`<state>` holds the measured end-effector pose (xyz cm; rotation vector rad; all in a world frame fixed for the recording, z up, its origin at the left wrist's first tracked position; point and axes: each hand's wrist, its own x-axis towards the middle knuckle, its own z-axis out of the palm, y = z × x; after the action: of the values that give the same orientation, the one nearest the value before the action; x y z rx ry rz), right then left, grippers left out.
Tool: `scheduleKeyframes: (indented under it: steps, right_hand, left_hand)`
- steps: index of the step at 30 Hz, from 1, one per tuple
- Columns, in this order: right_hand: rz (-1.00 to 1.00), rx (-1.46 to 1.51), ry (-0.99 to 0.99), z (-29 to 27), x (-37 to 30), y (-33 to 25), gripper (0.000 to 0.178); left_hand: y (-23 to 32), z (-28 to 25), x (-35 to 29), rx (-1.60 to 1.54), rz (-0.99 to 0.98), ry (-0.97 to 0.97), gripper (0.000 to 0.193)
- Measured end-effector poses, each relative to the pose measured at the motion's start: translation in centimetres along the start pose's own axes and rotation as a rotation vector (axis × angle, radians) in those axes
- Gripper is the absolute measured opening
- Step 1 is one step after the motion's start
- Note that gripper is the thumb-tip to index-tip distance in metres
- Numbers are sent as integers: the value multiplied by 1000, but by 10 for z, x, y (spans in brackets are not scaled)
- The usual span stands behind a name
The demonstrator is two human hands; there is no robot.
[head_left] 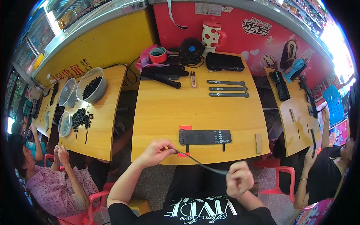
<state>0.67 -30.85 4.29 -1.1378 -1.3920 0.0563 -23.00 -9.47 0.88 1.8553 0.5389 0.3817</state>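
A thin dark grey strap (200, 164) stretches between my hands, sagging slightly, just off the table's near edge. My left hand (159, 152) pinches its left end between thumb and fingers. Its other end is in the closed fingers of my right hand (239, 179), which is lower and a little blurred. Just beyond them, a row of similar grey straps (202, 137) lies side by side, overlapping a red tape patch (185, 128). Farther back on the right, three separate grey straps (227, 89) lie roughly parallel.
At the table's back are black straps (161, 77), pink-handled snips (193, 79), a tape roll (158, 55), a black fan (191, 48), a black pouch (225, 62) and a dotted tumbler (211, 35). A small block (258, 143) lies front right. People sit at tables on both sides.
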Motion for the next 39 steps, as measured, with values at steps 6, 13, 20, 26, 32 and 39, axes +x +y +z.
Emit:
scheduleKeyframes:
  steps: [6,13,20,26,32,39]
  right_hand:
    - [367,-91,270,-11,-10,52,18]
    - [599,-107,139,-10,-14,96,18]
    - [629,-148,118,-11,-9,105,19]
    - [626,-161,88,-9,-8,107,19]
    - [621,-191,100,-6,-7,110,19]
    - [614,-238,63,-6,-7,110,19]
  left_hand:
    - [0,34,7,-577,-384,242,6]
    - [-3,61,22,-339,-395,505,7]
    - [2,62,29,-221,-465,529,6]
    - [-1,65,27,-164,-420,562,4]
    - [-2,64,27,-168,-430,561,4]
    - [0,62,26,-165,-434,562,3]
